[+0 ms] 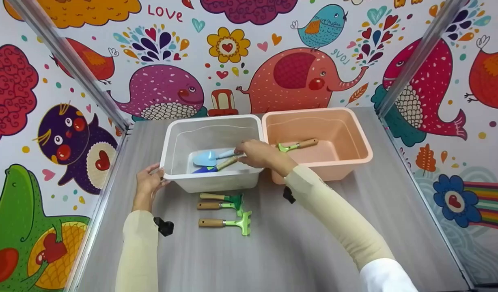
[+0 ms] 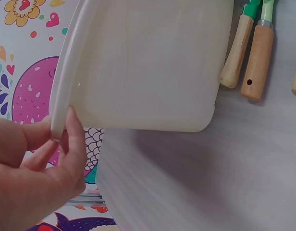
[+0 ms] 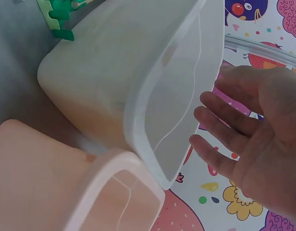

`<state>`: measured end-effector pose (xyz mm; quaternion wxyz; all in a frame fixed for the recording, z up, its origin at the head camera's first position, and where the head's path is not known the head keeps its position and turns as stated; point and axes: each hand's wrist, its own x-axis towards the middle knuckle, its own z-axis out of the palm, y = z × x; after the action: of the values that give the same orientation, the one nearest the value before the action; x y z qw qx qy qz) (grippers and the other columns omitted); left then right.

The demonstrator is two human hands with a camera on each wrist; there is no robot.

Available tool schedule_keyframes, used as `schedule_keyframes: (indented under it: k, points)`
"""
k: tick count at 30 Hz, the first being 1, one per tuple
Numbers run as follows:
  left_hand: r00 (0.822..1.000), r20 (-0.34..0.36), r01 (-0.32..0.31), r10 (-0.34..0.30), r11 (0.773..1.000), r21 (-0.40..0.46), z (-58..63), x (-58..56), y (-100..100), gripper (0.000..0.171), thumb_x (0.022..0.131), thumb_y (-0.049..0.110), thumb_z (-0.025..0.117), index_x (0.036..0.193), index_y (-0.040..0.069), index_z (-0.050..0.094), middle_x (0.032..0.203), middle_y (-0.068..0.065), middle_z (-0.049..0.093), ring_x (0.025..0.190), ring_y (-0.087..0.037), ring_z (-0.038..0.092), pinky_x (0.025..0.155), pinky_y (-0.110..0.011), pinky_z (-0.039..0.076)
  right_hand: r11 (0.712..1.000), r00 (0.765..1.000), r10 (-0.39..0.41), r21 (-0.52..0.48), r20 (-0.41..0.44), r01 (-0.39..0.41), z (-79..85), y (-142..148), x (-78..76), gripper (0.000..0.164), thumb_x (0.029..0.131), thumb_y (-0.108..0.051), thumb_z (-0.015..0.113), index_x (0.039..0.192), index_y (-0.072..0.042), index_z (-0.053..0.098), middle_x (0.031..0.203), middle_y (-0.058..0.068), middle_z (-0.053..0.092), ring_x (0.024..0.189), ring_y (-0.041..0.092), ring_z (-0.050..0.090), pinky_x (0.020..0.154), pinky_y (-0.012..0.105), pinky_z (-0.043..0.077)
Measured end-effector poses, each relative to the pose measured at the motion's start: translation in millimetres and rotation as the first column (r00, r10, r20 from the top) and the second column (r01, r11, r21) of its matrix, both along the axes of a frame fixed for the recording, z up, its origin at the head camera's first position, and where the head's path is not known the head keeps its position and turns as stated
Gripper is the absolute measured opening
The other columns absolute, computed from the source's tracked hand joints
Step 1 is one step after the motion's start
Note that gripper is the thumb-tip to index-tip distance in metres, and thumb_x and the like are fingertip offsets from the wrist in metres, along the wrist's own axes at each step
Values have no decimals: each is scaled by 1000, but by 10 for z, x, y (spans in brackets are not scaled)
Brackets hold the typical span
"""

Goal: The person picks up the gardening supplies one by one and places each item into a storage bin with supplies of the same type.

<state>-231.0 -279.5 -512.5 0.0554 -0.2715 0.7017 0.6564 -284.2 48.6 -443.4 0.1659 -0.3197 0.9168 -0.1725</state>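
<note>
My left hand (image 1: pixel 148 180) pinches the left front corner of the white bin's rim (image 2: pixel 66 72) between thumb and fingers. My right hand (image 1: pixel 255 154) is over the right side of the white bin (image 1: pixel 214 184), near the handle ends of two tools lying inside. One is a light blue trowel (image 1: pixel 206 158); the other is a blue-headed tool (image 1: pixel 226 163) with a wooden handle. In the right wrist view, the right hand (image 3: pixel 253 120) has loosely bent, spread fingers and nothing in its grasp.
A peach bin (image 1: pixel 330 170) stands right beside the white one, with a light green hand tool (image 1: pixel 307 143) inside. In front of the white bin, several wooden-handled rakes lie on the grey table, including a light green rake (image 1: pixel 244 223). Patterned walls enclose the table.
</note>
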Motion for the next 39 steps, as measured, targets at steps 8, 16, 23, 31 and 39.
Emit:
schedule_keyframes:
  k: [8,16,23,31,39]
  points:
    - [1000,-2,-2,2,1000,-13,-27,-1,9,49,104,7,48,150,-5,38,146,-31,46,73,-1,60,72,-18,59,997,997,-38,-69,-62,34,-49,240,92,35,99,-18,64,131,-7,64,130,15,64,116,30,63,104,43,52]
    - [999,-37,-34,33,999,-36,-66,28,45,47,103,7,51,146,-9,41,124,-24,55,69,1,60,69,-16,58,995,978,-64,-83,-196,48,-110,555,173,37,95,-17,69,131,-9,65,133,15,63,116,31,64,103,45,53]
    - [992,-97,-86,83,996,-27,-185,103,43,48,105,17,49,145,-9,43,116,-18,59,68,3,62,72,-16,58,981,944,-102,-187,-313,44,-157,799,279,34,95,-13,68,129,-6,65,123,16,65,113,32,62,100,50,52]
    - [979,-154,-125,133,990,61,-348,268,77,70,108,43,18,147,-13,35,97,-3,58,77,-4,59,70,-18,59,947,915,-256,-271,-311,172,-135,1070,369,35,95,-16,68,129,-7,65,120,14,64,113,32,60,101,56,46]
    - [983,-157,-116,100,988,-99,-491,393,128,56,110,26,20,137,-14,48,83,4,62,65,1,59,59,-17,57,879,874,-389,-400,-291,259,-202,1396,449,36,94,-11,68,130,-5,64,125,16,65,122,34,59,107,53,46]
